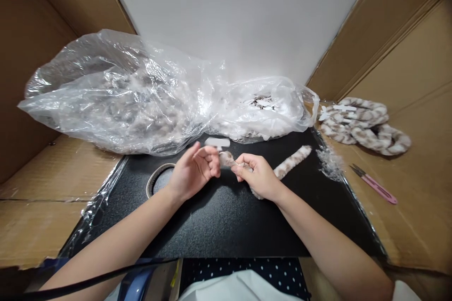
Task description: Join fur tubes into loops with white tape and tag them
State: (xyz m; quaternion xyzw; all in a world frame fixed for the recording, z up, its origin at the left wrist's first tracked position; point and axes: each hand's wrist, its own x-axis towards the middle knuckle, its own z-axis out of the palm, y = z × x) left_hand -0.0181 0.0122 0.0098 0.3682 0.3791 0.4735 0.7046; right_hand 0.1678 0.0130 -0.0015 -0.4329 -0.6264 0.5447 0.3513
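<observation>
My right hand (259, 176) pinches a fluffy white-and-brown strip (292, 162). One end of it sticks out past the fingertips, and the rest runs behind the hand toward the right. My left hand (196, 172) is turned palm up with its fingers apart and loosely curled, close to the strip's short end. Just above that end is a white tag (217, 142), slightly blurred; I cannot tell how it is attached. Partly behind my left wrist lies a roll of tape (151, 182) on the black work surface (226, 230).
A large clear plastic bag (116, 99) of fluffy pieces lies at the back left. Beside it is a smaller bag (268, 108) with white items. On the right cardboard are fluffy coils (381, 136) with white tags, pink-handled snips (379, 189) and crumpled clear plastic (330, 163).
</observation>
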